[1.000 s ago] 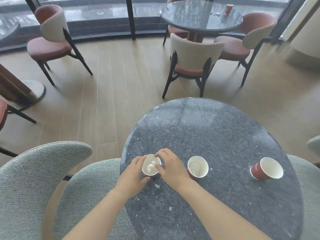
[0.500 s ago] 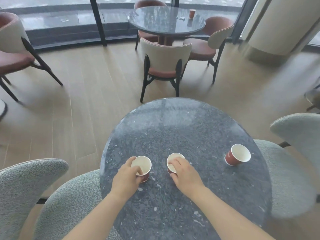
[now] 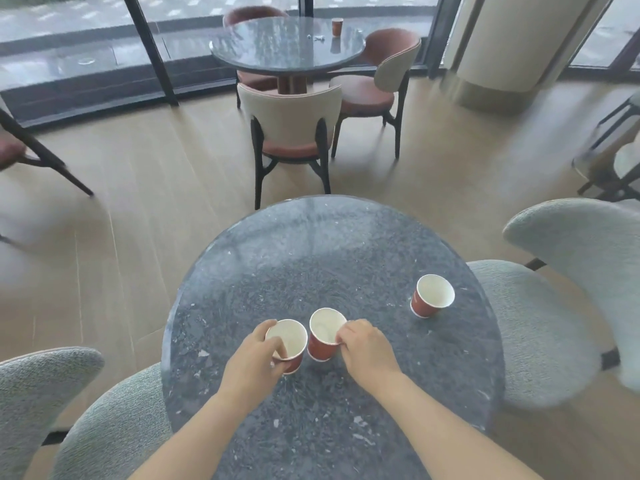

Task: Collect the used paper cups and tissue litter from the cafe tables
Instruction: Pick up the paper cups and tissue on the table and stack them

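Your left hand point(image 3: 254, 362) grips the left paper cup point(image 3: 292, 336) in the near half of the round stone table point(image 3: 329, 244), a little left of its middle. The thumb is hooked over the rim and the fingers curl round the red wall. Your right hand point(image 3: 369, 351) pinches the near rim of the middle cup point(image 3: 322, 348), which leans slightly. The two cups sit just beside each other; whether they touch is unclear. Both show pale insides.

A third cup point(image 3: 431, 296) stands alone near the table's right edge, well apart from your hands. Grey upholstered chairs point(image 3: 540, 327) flank the table.

Beyond a cream-backed chair point(image 3: 289, 123), the far table point(image 3: 277, 46) carries another cup point(image 3: 337, 27) near its far right edge. A small pale scrap point(image 3: 318, 37) lies just left of that cup, too small to identify.
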Demonstrator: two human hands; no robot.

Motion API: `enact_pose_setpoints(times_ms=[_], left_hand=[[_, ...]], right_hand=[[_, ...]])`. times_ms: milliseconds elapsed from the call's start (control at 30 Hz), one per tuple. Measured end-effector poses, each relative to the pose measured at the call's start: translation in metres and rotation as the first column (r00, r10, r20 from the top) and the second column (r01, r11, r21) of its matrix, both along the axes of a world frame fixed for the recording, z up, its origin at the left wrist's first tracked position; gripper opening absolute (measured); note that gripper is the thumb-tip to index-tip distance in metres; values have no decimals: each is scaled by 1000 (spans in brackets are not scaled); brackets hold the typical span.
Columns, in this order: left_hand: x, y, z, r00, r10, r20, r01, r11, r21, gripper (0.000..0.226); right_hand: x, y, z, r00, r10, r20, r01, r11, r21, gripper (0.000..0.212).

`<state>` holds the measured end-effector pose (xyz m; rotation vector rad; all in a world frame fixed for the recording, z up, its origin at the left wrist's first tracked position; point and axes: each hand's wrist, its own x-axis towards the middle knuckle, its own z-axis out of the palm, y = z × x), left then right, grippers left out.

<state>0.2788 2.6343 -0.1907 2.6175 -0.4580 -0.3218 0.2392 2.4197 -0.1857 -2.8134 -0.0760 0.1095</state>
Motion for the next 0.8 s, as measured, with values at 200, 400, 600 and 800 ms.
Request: enact_pose_setpoints(times_ms=[200,400,600,800], left_hand=[[-13,-52,0,1000,7,17,-7,1000,-2,19],[-20,-117,10,999,0,51,3,999,-46,14],[-22,-170,17,998,7,63,-4,999,-35,10],[-28,-204,10,997,73,24,-73,997,-13,6]], right_hand=[[-12,-53,26,987,-14,162,-2,995,96,7],[-13,-116,56,950,-58,308,9,987,161,9],[-11,-178,75,927,-125,355,63,982,180,6],[-9,-216,58,955,-64,291,19,987,157,7]])
